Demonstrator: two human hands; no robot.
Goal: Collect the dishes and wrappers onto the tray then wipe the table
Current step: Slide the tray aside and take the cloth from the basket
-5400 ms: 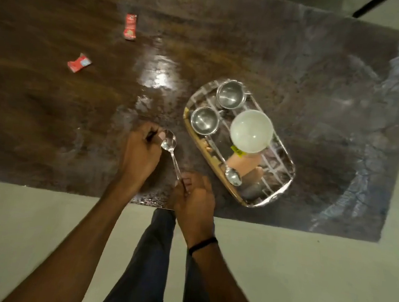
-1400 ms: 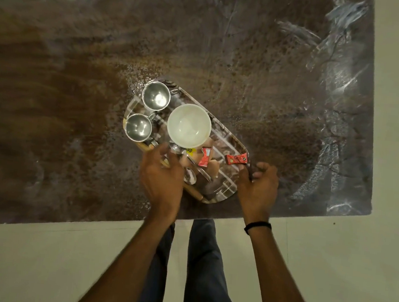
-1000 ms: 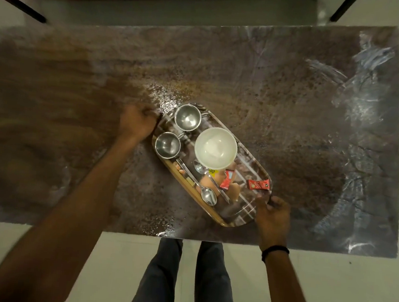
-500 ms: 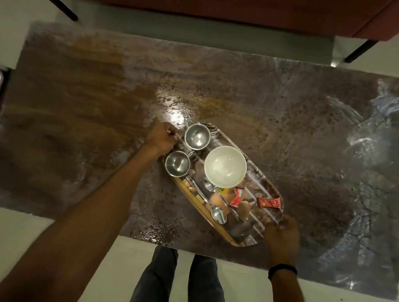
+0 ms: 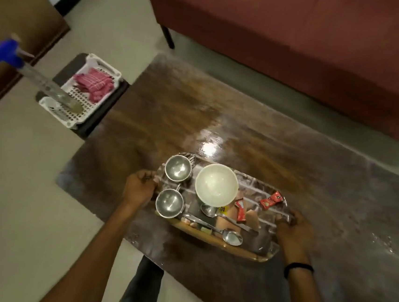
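The oval tray (image 5: 245,251) is over the brown table (image 5: 221,119); I cannot tell if it rests on it. My left hand (image 5: 140,189) grips the tray's left end and my right hand (image 5: 294,229) grips its right end. On the tray are two steel cups (image 5: 178,168) (image 5: 169,202), a white bowl (image 5: 216,184), two spoons (image 5: 231,236) (image 5: 208,210) and two red wrappers (image 5: 271,200) (image 5: 240,209).
A white basket (image 5: 80,115) with a pink checked cloth (image 5: 94,86) sits on a low dark stand left of the table. A spray bottle with a blue top (image 5: 5,54) stands in it. A red sofa (image 5: 302,39) lies beyond the table.
The spoon and both red wrappers went from the table onto the tray. My left hand moved to the tray's left end. The view has swung left, showing the basket and sofa.
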